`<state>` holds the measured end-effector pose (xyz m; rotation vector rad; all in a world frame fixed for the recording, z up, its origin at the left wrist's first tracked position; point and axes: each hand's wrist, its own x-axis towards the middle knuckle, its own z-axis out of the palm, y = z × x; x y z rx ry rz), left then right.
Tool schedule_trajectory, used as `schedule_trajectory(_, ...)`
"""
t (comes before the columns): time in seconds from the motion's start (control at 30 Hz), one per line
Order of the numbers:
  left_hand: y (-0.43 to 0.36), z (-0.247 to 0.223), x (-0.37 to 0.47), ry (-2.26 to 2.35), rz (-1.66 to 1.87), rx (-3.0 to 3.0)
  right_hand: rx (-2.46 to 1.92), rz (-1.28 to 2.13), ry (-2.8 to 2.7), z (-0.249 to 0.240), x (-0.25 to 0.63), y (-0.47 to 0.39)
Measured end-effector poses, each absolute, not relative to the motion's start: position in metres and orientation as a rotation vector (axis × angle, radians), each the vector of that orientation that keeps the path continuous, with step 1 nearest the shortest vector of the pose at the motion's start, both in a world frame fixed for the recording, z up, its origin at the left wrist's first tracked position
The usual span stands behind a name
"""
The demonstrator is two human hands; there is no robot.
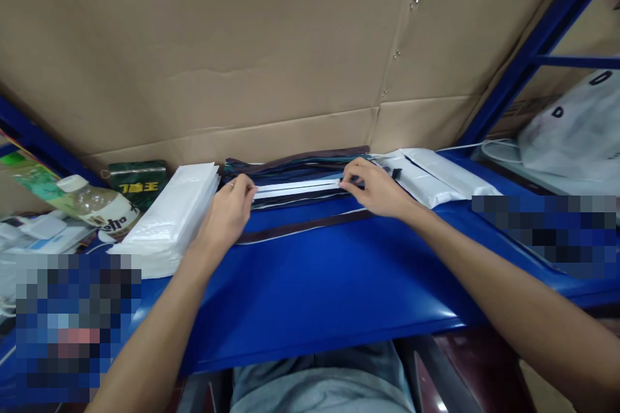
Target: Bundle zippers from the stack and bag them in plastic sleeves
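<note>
A narrow white strip (298, 189) with a thin dark line along its length is stretched between my two hands. The fingertips of my left hand (230, 206) pinch its left end. My right hand (375, 187) is closed at the strip's right end, thumb and forefinger together. Just behind lies a bundle of dark strips (300, 164), in brown, black and teal tones; my hands partly cover its ends. On the blue table (310, 290) nearer to me is a single brown strip (307, 224) with a pale edge. Its right end reaches below my right hand.
White plastic packets (169, 206) are stacked at the left, beside a bottle (99, 203) and a dark green pouch (138, 181). More white packets (431, 174) lie at the right. A cardboard wall (271, 45) closes off the back, with blue frame bars (523, 71) at the sides.
</note>
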<state>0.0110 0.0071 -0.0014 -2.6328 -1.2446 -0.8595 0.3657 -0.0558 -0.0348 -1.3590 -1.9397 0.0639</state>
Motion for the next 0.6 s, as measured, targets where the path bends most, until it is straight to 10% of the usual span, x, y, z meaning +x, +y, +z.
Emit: schedule_trajectory(0.6, 0.009, 0.015, -0.003, -1.455, -0.663, -2.315, -1.733, 0.071, -1.817, -0.02, 0.445, -0.051)
